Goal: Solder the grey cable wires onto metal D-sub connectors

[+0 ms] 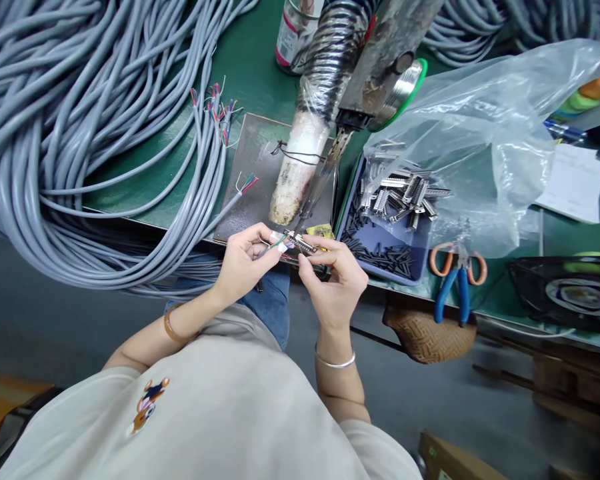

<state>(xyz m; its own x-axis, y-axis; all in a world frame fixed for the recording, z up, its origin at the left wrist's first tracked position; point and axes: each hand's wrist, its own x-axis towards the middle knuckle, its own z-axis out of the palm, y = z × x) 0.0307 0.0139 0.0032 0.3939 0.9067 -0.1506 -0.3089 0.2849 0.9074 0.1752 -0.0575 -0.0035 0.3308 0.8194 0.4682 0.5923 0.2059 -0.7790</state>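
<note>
Beige cloth of the person's shirt (240, 400) fills the foreground, a small brown embroidered bear (149, 405) on its chest, and just beyond it, at the front edge of the green table (255, 77), comes the action: a slim silver-and-black multi-pin connector (301, 244) sits between both hands, its long axis slanting from upper left down to lower right. Left hand (245, 261), white patches at its fingertips, is pinched tight on thin coloured wires (277, 243), one of them green, pointing at the connector's left end. Right hand (335, 270) has thumb and fingers clamped on the right end. Right above, a dark metal soldering iron (324, 177) angles down toward the work, beside a white-ended flexible duct (300, 160). Off to the right, a blue-purple plastic tray (420, 258) holds short black tubes (387, 261) and a heap of silver connectors (410, 192) in a clear plastic bag (495, 153). Up top stands a clear jar with a pink-banded label (287, 41), contents hard to make out.
</note>
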